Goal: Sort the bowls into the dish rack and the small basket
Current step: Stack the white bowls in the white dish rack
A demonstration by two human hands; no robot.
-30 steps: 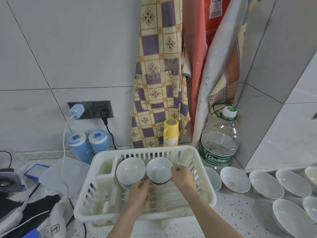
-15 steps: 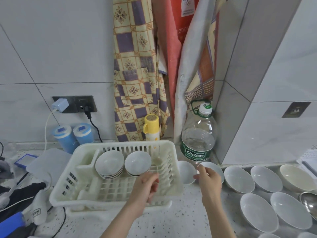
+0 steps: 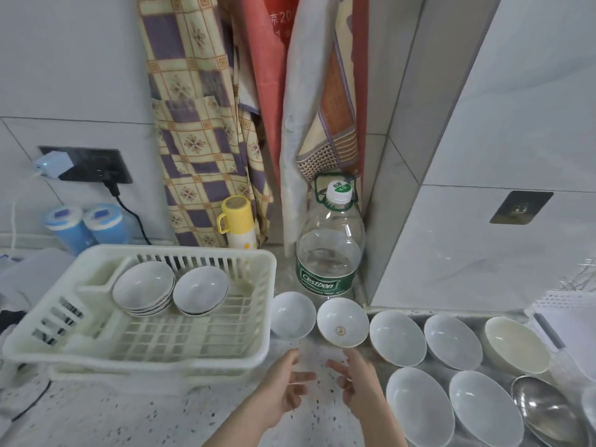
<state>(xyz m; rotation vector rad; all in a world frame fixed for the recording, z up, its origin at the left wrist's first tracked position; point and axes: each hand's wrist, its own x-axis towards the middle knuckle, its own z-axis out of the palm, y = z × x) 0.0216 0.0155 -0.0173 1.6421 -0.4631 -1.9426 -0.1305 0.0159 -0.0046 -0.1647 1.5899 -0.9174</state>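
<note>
1. Head view shows the nearest loose bowls: a plain white bowl [image 3: 293,315] just beside the dish rack [image 3: 206,356], and a gold-rimmed bowl [image 3: 342,322] with a small emblem, touching it on the right.
2. Both look like glazed ceramic: stiff, smooth, likely slippery, and liable to chip if knocked against a neighbour. Best taken by the rim, thumb inside and fingers under the outer wall.
3. Left hand [image 3: 283,387] and right hand [image 3: 361,383] hover just short of these two, each grip apart with fingers relaxed, holding nothing.
4. More white bowls [image 3: 451,341] crowd the tabletop [image 3: 135,414] to the right, some touching.
5. Inside the rack, a leaning stack [image 3: 143,287] and another bowl [image 3: 200,290] stand tilted.
6. No small basket is visible.
</note>
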